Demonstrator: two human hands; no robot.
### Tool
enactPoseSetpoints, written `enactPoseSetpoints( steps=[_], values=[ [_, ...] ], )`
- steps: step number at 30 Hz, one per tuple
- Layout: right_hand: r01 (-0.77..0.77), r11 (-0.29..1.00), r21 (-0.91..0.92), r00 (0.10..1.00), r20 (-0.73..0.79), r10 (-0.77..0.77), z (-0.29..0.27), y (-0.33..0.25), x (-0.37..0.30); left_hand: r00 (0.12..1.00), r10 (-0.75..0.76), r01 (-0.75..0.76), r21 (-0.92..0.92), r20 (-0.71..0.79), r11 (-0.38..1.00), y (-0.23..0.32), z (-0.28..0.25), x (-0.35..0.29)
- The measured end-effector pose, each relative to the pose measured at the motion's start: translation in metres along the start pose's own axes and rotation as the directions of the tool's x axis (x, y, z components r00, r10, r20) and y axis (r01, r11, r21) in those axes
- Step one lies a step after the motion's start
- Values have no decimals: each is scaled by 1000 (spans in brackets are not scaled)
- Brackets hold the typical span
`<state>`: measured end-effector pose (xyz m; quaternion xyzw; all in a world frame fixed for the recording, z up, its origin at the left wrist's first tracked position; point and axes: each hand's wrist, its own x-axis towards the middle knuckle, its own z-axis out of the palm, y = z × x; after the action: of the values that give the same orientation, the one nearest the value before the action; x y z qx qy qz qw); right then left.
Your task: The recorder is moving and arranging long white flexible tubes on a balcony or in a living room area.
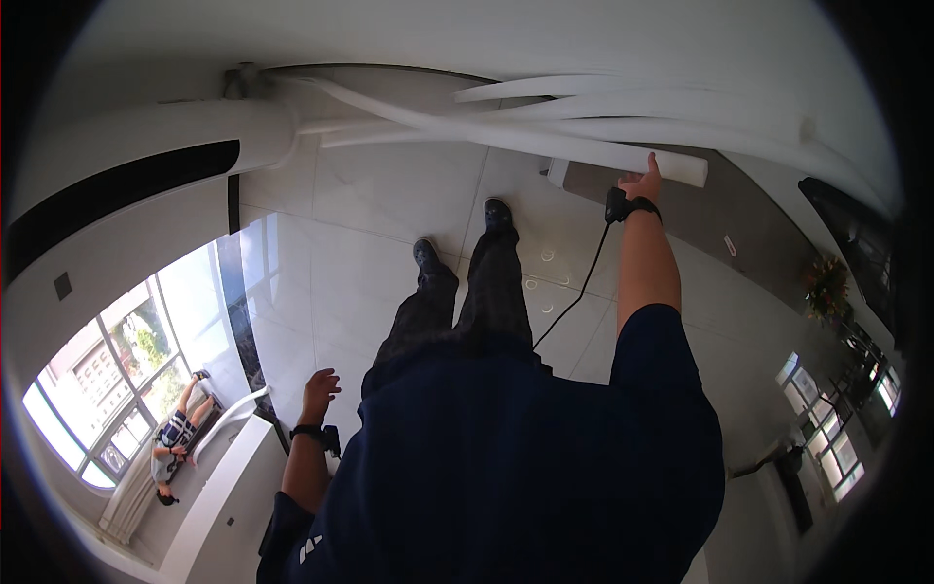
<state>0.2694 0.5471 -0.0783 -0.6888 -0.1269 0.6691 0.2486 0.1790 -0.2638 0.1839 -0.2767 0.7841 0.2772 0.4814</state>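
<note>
Here, my right hand (pixel 637 187) is up against a long white tube (pixel 525 138), one finger pointing up over it near its free end; whether the rest of my fingers close round it, I cannot tell. From that grip the tube runs away to the left, and more white tubes (pixel 603 105) lie just beyond it, bending off to both sides. A black wrist device (pixel 617 204) sits just behind the grip, its cable (pixel 587 282) trailing back toward me. Beneath and to the right of the grip is a grey-brown surface (pixel 725 209). My left hand (pixel 318 394) hangs well apart, nearer my body, loosely spread with nothing in it. Farther left of both hands, by a bright window (pixel 126 360), another person (pixel 175 433) is beside a pale curved strip (pixel 224 423).
</note>
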Motion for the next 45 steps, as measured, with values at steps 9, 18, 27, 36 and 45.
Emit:
enactPoseSetpoints(
  steps=[9, 18, 27, 36, 45],
  values=[
    [157, 946, -285, 984, 126, -125, 57, -29, -5, 963, -262, 248, -164, -68, 955, -108, 7, -10],
    [181, 964, 193, 897, 371, -242, 78, 11, -144, 978, -198, 209, -323, 68, 923, -139, 82, -21],
    [99, 982, 161, 362, 913, -186, 174, 23, -372, 999, -1, 21, -441, 47, 897, -183, 99, 31],
    [-78, 842, -534, -522, 741, 422, 164, 245, -704, 809, 211, -496, -444, -549, 746, -167, 12, 62],
    [39, 621, -783, -753, 386, 533, 93, 402, -877, 619, 483, -622, -12, -620, 783, -231, -117, -8]
  ],
)
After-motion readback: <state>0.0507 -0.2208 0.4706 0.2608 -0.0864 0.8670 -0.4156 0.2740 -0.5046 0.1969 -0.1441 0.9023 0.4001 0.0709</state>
